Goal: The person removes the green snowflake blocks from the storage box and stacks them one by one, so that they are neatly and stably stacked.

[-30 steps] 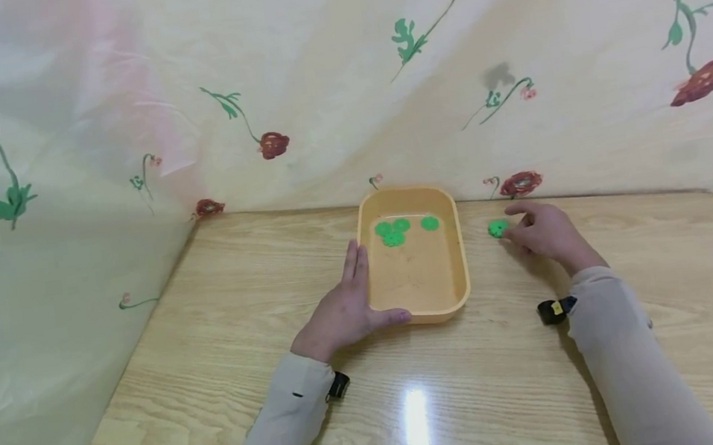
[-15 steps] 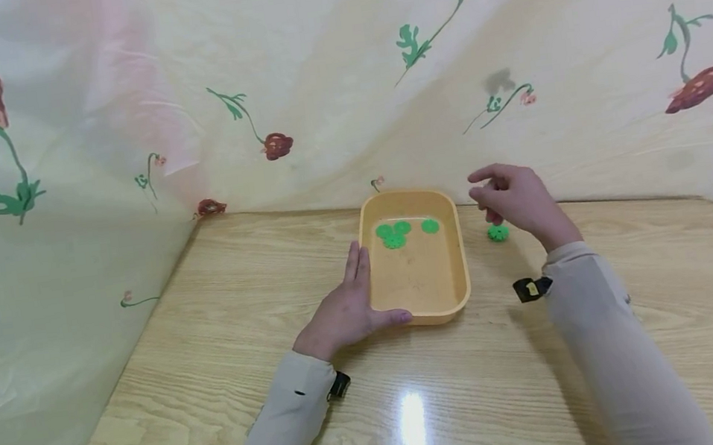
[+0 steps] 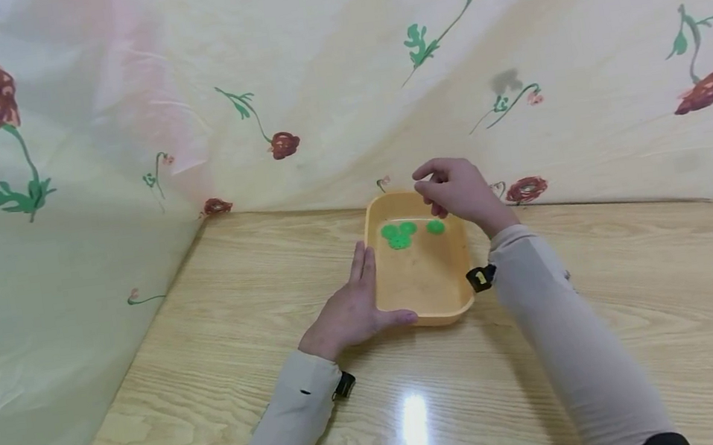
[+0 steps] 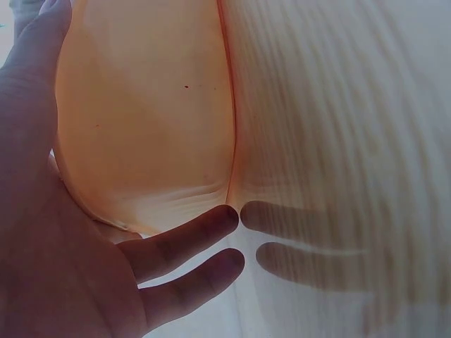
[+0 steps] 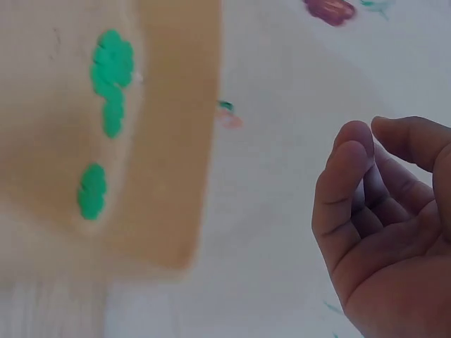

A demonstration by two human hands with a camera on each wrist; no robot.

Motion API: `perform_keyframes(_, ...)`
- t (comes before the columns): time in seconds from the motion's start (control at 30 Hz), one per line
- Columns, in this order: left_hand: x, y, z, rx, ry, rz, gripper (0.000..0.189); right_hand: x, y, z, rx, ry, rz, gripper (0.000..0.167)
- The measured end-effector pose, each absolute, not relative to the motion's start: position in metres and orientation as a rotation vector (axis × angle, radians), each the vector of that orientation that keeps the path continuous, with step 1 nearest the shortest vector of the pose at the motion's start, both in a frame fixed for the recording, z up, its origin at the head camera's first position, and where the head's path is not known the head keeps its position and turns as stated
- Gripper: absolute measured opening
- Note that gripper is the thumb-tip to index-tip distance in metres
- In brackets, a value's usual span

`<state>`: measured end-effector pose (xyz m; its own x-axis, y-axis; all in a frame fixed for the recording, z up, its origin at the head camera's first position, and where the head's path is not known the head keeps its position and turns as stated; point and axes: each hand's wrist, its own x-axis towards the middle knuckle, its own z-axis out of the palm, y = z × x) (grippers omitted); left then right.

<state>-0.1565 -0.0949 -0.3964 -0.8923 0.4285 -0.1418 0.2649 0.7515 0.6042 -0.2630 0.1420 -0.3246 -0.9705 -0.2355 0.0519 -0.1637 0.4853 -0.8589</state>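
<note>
In the head view my left hand (image 3: 348, 314) rests against the near left corner of an orange plastic tray (image 3: 423, 289). Its fingers lie straight along the left side, with the thumb across the near rim. The left wrist view also shows extended fingers (image 4: 190, 239) beside the tray wall. Over the tray's far right part hovers my right hand (image 3: 460, 190). Its fingers bend loosely, with nothing visible between them in the right wrist view. Inside the tray lie green notched discs (image 3: 399, 239) in a cluster, and a single green disc (image 3: 436, 226) sits to their right.
A wood-grain table (image 3: 210, 347) bears the tray. Close behind the tray rises a flower-printed sheet (image 3: 323, 69). The right sleeve (image 3: 561, 316) crosses the tray's right side and covers part of the table there.
My right hand has let go of a green disc on the table right of the tray, risen, and moved left over the tray. That disc is now hidden from view. The left hand stays put.
</note>
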Motion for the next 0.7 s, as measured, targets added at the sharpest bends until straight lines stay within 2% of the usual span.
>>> perform_keyframes(0.33, -0.158, -0.093, -0.397, 0.576, 2.681, 0.841, 0.133, -0.279, 0.116, -0.355, -0.381, 2.647, -1.237, 0.028)
perform_keyframes(0.7, -0.160, -0.095, -0.398, 0.565, 2.688, 0.849, 0.135, -0.290, 0.111, -0.394, -0.454, 2.622, -0.929, 0.032)
